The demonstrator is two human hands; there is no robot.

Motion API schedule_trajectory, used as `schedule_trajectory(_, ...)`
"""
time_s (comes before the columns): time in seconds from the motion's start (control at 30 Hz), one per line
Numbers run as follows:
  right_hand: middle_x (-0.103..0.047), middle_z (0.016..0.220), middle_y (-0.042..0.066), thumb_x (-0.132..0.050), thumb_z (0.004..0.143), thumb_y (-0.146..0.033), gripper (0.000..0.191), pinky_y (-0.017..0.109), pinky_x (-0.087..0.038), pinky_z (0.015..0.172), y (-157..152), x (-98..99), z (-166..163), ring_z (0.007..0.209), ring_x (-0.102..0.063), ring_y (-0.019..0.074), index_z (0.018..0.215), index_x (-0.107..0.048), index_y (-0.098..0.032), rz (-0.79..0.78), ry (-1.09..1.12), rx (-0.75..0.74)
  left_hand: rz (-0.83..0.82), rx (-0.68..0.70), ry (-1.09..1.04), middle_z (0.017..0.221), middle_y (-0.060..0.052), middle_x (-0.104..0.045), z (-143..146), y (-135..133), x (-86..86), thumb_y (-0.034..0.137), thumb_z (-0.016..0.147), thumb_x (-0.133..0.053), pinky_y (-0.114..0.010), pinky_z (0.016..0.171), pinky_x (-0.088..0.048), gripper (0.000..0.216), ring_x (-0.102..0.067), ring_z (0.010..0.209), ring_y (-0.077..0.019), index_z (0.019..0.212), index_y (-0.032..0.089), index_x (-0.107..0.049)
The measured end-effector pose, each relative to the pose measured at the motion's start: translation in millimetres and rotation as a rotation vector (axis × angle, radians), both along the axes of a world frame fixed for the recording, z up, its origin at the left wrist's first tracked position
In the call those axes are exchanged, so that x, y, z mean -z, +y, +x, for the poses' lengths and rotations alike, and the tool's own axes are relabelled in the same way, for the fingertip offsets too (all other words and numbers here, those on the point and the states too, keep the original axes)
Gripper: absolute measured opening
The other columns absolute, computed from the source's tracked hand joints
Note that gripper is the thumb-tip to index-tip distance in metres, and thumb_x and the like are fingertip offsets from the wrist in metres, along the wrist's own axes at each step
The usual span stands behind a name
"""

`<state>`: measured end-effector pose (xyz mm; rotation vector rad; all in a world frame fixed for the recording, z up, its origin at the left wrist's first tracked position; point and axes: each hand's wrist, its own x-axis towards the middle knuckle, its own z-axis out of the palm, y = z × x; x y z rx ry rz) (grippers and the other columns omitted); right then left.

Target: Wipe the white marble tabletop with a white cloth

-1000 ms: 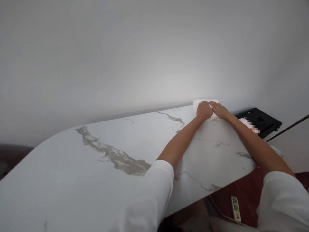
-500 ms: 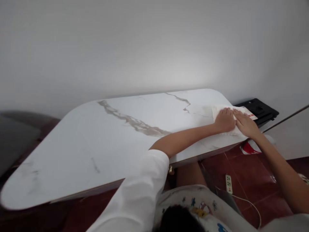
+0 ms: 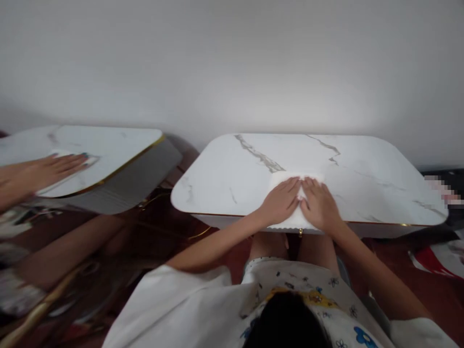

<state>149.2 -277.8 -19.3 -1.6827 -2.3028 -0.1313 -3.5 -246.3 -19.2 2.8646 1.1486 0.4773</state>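
Observation:
My left hand point(image 3: 282, 200) and my right hand point(image 3: 320, 202) lie flat, side by side, on a thin white cloth point(image 3: 299, 218) spread over the tabletop. Their fingertips point away from me and nearly meet. Under both palms the cloth reaches the near edge of the white marble-patterned table point(image 3: 369, 169), where its wavy border shows. Neither hand is curled round anything; the middle of the cloth is partly covered by my fingers.
To the left, another person's hand point(image 3: 63, 166) presses a white cloth point(image 3: 93, 159) on a second marble-patterned table point(image 3: 126, 142) with a gold edge. A grey wall point(image 3: 232, 63) stands behind both tables. A small gold knob point(image 3: 300, 232) is on my table's front. A red-and-white item point(image 3: 431, 261) lies at right.
Both hands and the cloth have moved left, from the table's right end to its middle near edge. My left hand, bunched before, now lies flat. The view has swung left, showing the other person.

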Motion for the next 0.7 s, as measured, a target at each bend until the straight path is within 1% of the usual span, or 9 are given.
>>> schedule_trajectory(0.07,-0.035,0.145,0.017,-0.030,0.088,-0.027,0.057,0.046,-0.021,0.110,8.6,-4.0,-51.8,0.135,-0.029,0.0290,0.138,-0.037,0.000,-0.058,0.043,-0.108,0.005,-0.154,0.005,0.144,-0.017,-0.036,-51.2,-9.3,-1.0,0.026,0.091,-0.026,-0.040,0.111,-0.027,0.051,-0.029,0.136,-0.0220,0.137,0.006,-0.033)
schedule_trajectory(0.17,-0.032,0.146,0.020,-0.033,0.088,-0.027,0.058,0.047,-0.019,0.110,19.2,-8.1,-133.5,0.136,-0.025,0.0325,0.138,-0.035,0.003,-0.119,0.088,-0.253,-0.018,-0.377,0.021,0.141,-0.016,-0.041,-126.7,-14.6,0.2,0.019,0.083,-0.032,-0.042,0.111,-0.028,0.053,-0.034,0.134,-0.0235,0.134,0.005,-0.039)
schedule_trajectory(0.2,-0.031,0.146,0.021,-0.033,0.088,-0.028,0.059,0.048,-0.018,0.110,22.3,-8.8,-159.7,0.136,-0.025,0.0332,0.138,-0.034,0.004,-0.122,0.102,-0.293,-0.036,-0.425,0.007,0.140,-0.015,-0.043,-151.2,-13.0,1.5,0.018,0.082,-0.033,-0.042,0.111,-0.029,0.053,-0.036,0.132,-0.0233,0.133,0.006,-0.042)
schedule_trajectory(0.27,-0.030,0.146,0.023,-0.032,0.089,-0.028,0.059,0.048,-0.015,0.110,29.2,-9.4,-207.3,0.135,-0.024,0.0339,0.138,-0.032,0.006,-0.122,0.133,-0.315,-0.072,-0.503,-0.075,0.139,-0.010,-0.046,-197.2,-5.0,5.2,0.020,0.081,-0.032,-0.042,0.110,-0.031,0.052,-0.038,0.131,-0.0219,0.130,0.011,-0.047)
schedule_trajectory(0.37,-0.028,0.146,0.026,-0.034,0.090,-0.028,0.061,0.049,-0.013,0.110,46.3,-9.6,-260.4,0.135,-0.023,0.0351,0.137,-0.030,0.009,-0.122,0.172,-0.317,-0.062,-0.608,-0.225,0.137,-0.008,-0.049,-251.3,17.1,10.1,0.027,0.083,-0.031,-0.041,0.110,-0.030,0.050,-0.041,0.129,-0.0209,0.126,0.013,-0.053)
schedule_trajectory(0.43,-0.028,0.146,0.026,-0.034,0.090,-0.028,0.060,0.048,-0.012,0.110,64.5,-9.3,-282.8,0.135,-0.023,0.0339,0.137,-0.031,0.009,-0.130,0.201,-0.328,-0.051,-0.635,-0.265,0.136,-0.009,-0.050,-274.2,37.1,11.2,0.030,0.081,-0.031,-0.040,0.110,-0.030,0.052,-0.042,0.128,-0.0214,0.123,0.012,-0.055)
schedule_trajectory(0.5,-0.029,0.146,0.025,-0.033,0.090,-0.027,0.058,0.046,-0.012,0.110,87.2,-8.0,-296.8,0.135,-0.024,0.0326,0.137,-0.032,0.008,-0.133,0.228,-0.320,-0.051,-0.629,-0.267,0.135,-0.010,-0.050,-287.6,60.6,10.9,0.031,0.080,-0.031,-0.037,0.110,-0.030,0.053,-0.044,0.127,-0.0214,0.122,0.010,-0.056)
schedule_trajectory(0.6,-0.032,0.145,0.024,-0.033,0.089,-0.026,0.058,0.046,-0.012,0.109,125.0,-4.0,-308.0,0.134,-0.024,0.0313,0.136,-0.033,0.007,-0.109,0.260,-0.281,-0.052,-0.597,-0.257,0.135,-0.011,-0.050,-296.5,100.7,10.6,0.031,0.079,-0.030,-0.035,0.109,-0.031,0.055,-0.045,0.126,-0.0211,0.122,0.008,-0.056)
schedule_trajectory(0.7,-0.032,0.145,0.023,-0.033,0.089,-0.026,0.056,0.045,-0.012,0.109,163.4,0.4,-312.7,0.135,-0.024,0.0296,0.136,-0.035,0.006,-0.090,0.281,-0.254,-0.048,-0.567,-0.267,0.135,-0.011,-0.050,-299.6,143.8,12.6,0.031,0.079,-0.030,-0.033,0.109,-0.030,0.055,-0.045,0.126,-0.0211,0.119,0.007,-0.058)
